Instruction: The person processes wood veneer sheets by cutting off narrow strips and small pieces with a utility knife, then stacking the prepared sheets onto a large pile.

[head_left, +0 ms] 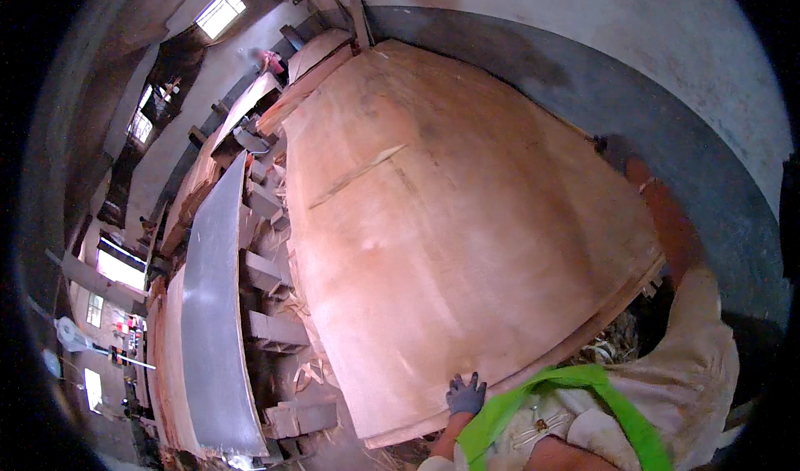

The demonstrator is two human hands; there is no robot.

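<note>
A large, thin, reddish-brown wood veneer sheet (467, 221) lies on top of a stack before me and fills the middle of the view. My left hand (466, 394), in a dark glove, rests on its near edge with the fingers spread flat. Along the right side my right arm reaches far out, and my right hand (614, 149), also dark-gloved, is at the sheet's right edge. Its fingers are dark and blurred there, so their grip is unclear. A pale, narrow sliver mark (358, 176) crosses the sheet's left part.
Left of the stack, grey hollow blocks (278, 331) stand among wood scraps (310, 374). Beyond them is another stack with a dark grey, smooth panel (218, 321). A grey-and-white wall (700, 129) runs close on the right. Another person (270, 62) in pink is far off. A fan (73, 335) stands at left.
</note>
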